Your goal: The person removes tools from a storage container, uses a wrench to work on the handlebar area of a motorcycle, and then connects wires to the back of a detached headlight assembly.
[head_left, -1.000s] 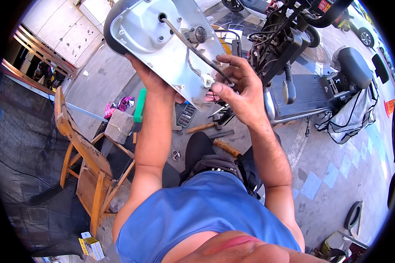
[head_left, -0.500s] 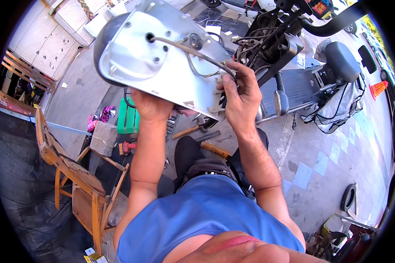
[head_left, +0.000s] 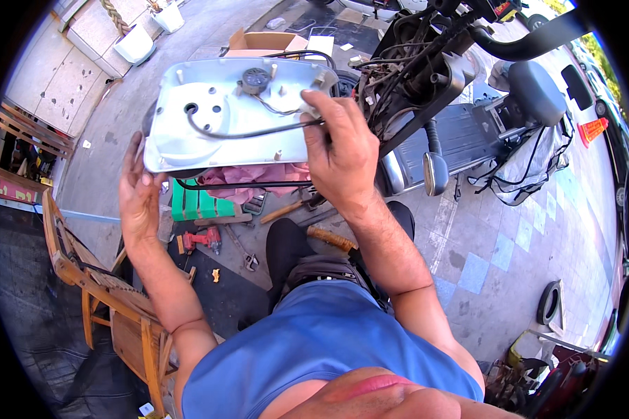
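Observation:
A white plastic panel [head_left: 241,150] is held up in front of me with its hollow inner face showing. A black cable [head_left: 251,133] comes out of a hole in it, and a round black part with thin wires [head_left: 256,81] sits near its top edge. My left hand [head_left: 141,199] grips the panel's lower left side, with some of its fingers out along the edge. At the right end, my right hand [head_left: 344,150] closes its thumb and fingers around the cable, against the panel. Whether it also pinches the panel's rim is hidden.
The scooter frame with exposed wiring [head_left: 426,77] stands to the right. On the ground lie a green plastic piece [head_left: 203,204], pink cloth [head_left: 251,180], a red power drill [head_left: 203,240], a wrench [head_left: 241,248] and a hammer [head_left: 286,209]. A wooden chair [head_left: 98,279] stands left.
The panel has swung from a steep slant to nearly level and moved left and down. My left hand shifted from its lower edge to its left side; my right hand moved left with the cable.

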A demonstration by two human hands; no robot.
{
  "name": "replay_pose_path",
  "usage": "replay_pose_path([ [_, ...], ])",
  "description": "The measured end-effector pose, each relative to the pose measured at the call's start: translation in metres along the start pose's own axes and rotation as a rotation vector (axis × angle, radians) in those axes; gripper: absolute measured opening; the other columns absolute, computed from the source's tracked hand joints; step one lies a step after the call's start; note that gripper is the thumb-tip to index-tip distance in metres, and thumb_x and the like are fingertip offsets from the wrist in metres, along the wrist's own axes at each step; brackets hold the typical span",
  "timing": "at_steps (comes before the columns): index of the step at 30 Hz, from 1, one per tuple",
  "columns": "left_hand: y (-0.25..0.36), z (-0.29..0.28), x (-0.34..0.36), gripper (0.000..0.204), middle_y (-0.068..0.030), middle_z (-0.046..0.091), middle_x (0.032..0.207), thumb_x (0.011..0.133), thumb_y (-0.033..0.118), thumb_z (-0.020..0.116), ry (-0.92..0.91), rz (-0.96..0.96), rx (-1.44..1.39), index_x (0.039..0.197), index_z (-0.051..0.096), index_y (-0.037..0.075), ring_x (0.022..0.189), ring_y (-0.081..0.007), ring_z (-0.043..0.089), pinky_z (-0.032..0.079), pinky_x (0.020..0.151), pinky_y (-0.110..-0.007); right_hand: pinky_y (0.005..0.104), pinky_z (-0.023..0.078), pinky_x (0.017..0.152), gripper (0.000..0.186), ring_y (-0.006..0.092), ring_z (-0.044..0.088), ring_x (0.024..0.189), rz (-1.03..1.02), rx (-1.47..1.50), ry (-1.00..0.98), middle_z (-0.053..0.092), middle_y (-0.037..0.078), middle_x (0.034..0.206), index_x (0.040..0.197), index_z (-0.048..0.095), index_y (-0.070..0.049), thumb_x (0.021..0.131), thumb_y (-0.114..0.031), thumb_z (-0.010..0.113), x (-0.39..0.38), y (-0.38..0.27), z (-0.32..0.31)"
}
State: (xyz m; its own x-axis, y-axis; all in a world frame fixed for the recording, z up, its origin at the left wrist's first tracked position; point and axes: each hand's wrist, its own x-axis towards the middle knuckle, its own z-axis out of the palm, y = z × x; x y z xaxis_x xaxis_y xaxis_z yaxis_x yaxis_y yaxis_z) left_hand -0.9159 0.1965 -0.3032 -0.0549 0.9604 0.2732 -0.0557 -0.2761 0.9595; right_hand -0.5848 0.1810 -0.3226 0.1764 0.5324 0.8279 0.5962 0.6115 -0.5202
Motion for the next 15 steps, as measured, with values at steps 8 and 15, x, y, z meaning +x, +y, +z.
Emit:
replay_pose_path([
  [8,0.099,0.054,0.061,0.044,-0.0202,0.064,0.136,0.101,0.02,0.062,-0.075,0.662,0.491,0.137,0.059,-0.005,0.132,-0.0303,0.059,0.044,0.116,-0.047,0.0392,0.051,0.067,0.036,0.0294,0.065,0.075,0.005,-0.068,-0.081,0.065,0.009,0.087,0.119,0.069,-0.009,0.084,-0.002,0.074,-0.008,-0.013,0.01],
  [15,0.132,0.282,0.139,0.048,-0.0225,0.071,0.121,0.088,0.022,0.075,-1.263,0.497,1.317,0.128,0.065,-0.002,0.112,-0.0325,0.069,0.053,0.097,-0.04,0.0421,0.049,0.072,0.036,0.0307,0.063,0.078,-0.097,-0.084,-0.02,0.065,0.011,0.088,0.116,0.069,-0.007,0.081,-0.003,0.075,-0.003,-0.014,0.013],
])
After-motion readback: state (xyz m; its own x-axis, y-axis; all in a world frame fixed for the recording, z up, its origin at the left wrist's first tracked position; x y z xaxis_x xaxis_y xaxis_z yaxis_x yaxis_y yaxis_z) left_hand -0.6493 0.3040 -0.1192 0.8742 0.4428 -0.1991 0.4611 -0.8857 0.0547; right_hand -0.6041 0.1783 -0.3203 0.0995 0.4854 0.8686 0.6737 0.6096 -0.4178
